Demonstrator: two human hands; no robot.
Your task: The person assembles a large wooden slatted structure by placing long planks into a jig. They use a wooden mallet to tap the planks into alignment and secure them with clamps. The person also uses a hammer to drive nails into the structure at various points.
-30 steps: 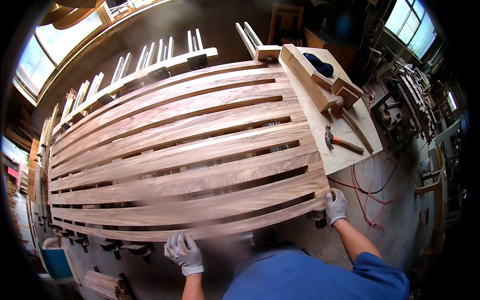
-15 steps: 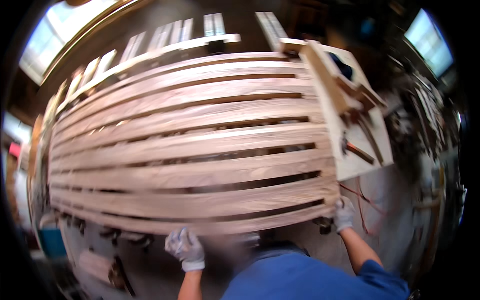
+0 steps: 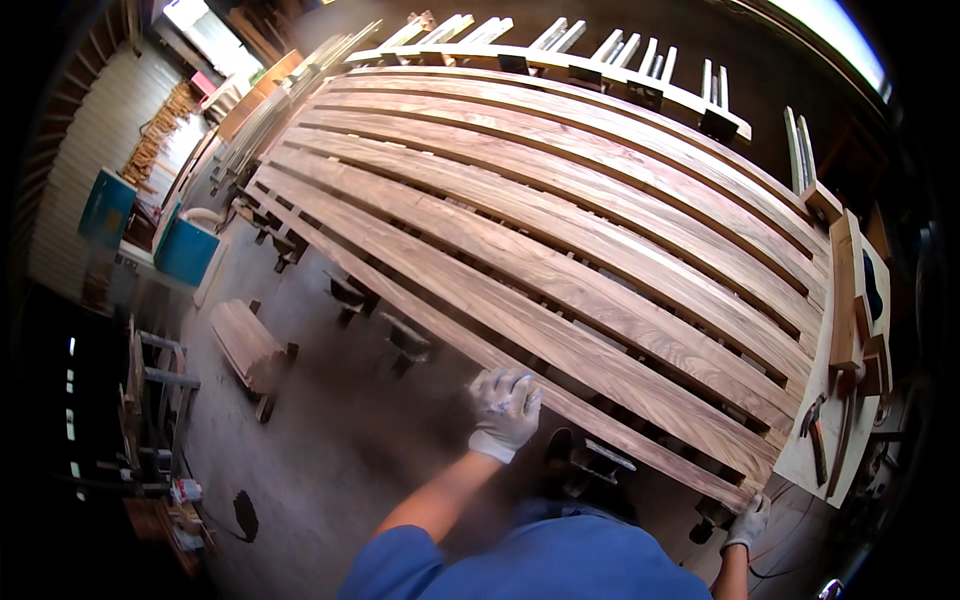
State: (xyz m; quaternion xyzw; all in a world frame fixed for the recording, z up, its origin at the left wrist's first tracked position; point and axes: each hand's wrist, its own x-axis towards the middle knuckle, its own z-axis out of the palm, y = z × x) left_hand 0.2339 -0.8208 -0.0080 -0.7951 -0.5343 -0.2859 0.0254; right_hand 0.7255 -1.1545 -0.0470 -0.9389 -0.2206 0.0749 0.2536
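A large slatted wooden panel (image 3: 520, 240) of long pale-brown boards with gaps between them stretches before me. My left hand (image 3: 505, 408), in a white glove, is at its near edge with the fingers curled in; anything inside them is hidden. At the near right corner, my gloved right hand (image 3: 748, 522) is closed around the panel's end, its fingertips partly out of sight. A hammer (image 3: 816, 440) with a dark handle lies on a pale board (image 3: 838, 480) beside the right end.
Clamp bars (image 3: 610, 48) stick out along the far side. Dark supports (image 3: 405, 340) stand under the near edge. A bundle of wood (image 3: 245, 345) sits on the floor to the left, with teal bins (image 3: 186, 250) beyond. Cables run by the right corner.
The view has swung left, so the panel now slants down to the right and more floor shows. Both hands stay by the near edge and right corner.
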